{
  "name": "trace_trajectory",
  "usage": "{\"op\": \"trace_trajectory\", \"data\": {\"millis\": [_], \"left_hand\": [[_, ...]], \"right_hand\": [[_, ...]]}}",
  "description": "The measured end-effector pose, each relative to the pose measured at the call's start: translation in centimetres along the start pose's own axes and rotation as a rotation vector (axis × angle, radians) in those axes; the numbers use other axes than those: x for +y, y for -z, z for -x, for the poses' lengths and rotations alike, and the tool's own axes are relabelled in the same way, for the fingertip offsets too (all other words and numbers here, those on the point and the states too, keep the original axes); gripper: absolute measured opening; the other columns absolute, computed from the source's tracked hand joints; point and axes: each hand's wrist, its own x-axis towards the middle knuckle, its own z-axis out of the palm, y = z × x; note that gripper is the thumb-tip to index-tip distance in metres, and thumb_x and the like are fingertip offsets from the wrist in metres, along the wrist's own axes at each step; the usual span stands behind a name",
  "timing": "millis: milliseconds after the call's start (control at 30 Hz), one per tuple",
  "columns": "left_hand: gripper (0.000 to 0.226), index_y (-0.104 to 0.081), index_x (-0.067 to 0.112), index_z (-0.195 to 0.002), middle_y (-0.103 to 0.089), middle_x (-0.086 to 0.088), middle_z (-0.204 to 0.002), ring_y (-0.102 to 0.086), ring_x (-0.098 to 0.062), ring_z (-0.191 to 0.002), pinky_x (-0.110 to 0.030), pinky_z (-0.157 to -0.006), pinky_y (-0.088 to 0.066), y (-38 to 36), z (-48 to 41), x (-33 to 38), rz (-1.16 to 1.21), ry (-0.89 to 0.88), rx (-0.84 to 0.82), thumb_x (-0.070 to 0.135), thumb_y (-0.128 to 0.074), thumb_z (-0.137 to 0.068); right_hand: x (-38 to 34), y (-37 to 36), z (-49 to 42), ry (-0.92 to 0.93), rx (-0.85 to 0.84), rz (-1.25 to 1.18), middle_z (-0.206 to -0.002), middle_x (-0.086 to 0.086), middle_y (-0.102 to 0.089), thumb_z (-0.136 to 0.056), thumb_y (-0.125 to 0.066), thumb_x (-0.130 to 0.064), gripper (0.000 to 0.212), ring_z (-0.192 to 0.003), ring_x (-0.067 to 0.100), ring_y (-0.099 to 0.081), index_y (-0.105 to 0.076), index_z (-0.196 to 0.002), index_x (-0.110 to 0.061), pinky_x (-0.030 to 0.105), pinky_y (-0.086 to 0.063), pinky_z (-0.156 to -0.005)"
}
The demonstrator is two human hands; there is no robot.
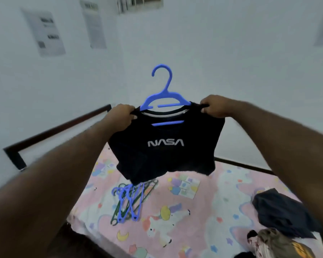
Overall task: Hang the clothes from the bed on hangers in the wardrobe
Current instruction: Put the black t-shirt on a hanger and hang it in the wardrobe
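A black NASA T-shirt [166,155] hangs on a blue plastic hanger [163,95], held up above the bed. My left hand [120,116] grips the shirt's left shoulder and my right hand [213,107] grips its right shoulder. The hanger's hook sticks up above the collar and its lower bar shows through the neck opening. A pile of several blue and green hangers [130,201] lies on the bed below the shirt. More clothes lie at the lower right: a dark grey garment [282,211] and an olive one [280,243]. No wardrobe is in view.
The bed [203,211] has a pink sheet with cartoon prints and a dark frame [50,131] along its far sides. White walls stand behind it, with papers [45,32] pinned at the upper left.
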Motion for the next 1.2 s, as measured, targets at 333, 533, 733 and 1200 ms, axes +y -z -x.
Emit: {"op": "trace_trajectory", "data": {"millis": [333, 533, 733, 1200], "left_hand": [[0.016, -0.065, 0.013, -0.094, -0.061, -0.008, -0.089, -0.056, -0.03, -0.091, -0.033, -0.075, -0.041, 13.4, 3.7, 0.4, -0.002, 0.014, 0.195, 0.028, -0.065, -0.09], [0.015, -0.059, 0.019, -0.08, -0.058, -0.001, -0.079, -0.055, -0.026, -0.085, -0.032, -0.071, -0.039, 17.8, 4.8, 2.0, 0.001, 0.023, 0.249, 0.027, -0.066, -0.09], [0.008, -0.066, 0.021, -0.094, -0.066, -0.003, -0.091, -0.059, -0.025, -0.089, -0.04, -0.083, -0.051, 20.5, 4.2, 4.4, 0.033, 0.046, 0.385, 0.027, -0.066, -0.089], [0.015, -0.072, 0.015, -0.092, -0.07, -0.005, -0.087, -0.063, -0.019, -0.083, -0.03, -0.077, -0.047, 21.7, 5.2, 11.2, 0.252, -0.118, 0.365, 0.03, -0.069, -0.088]], "right_hand": [[-4.6, 9.3, 4.2, 0.039, 0.26, -0.002, -0.1, 0.006, -0.059, -0.095, -0.056, -0.015, 0.014, -0.096, 0.023, -0.053, -0.063, -0.105, -0.01, 0.03, -0.036, -0.077], [-5.6, 13.9, 5.1, 0.09, 0.331, -0.035, -0.091, 0.002, -0.061, -0.087, -0.068, -0.017, 0.009, -0.095, 0.023, -0.058, -0.066, -0.094, -0.012, 0.028, -0.036, -0.073], [-5.5, 19.0, 6.7, 0.194, 0.312, -0.295, -0.093, -0.002, -0.07, -0.093, -0.063, -0.033, 0.02, -0.087, 0.013, -0.062, -0.072, -0.095, -0.015, 0.026, -0.047, -0.077], [-6.9, 20.7, 6.1, 0.229, 0.39, -0.462, -0.083, 0.003, -0.073, -0.098, -0.057, -0.02, 0.015, -0.081, 0.015, -0.071, -0.058, -0.084, -0.015, 0.027, -0.049, -0.075]]}}
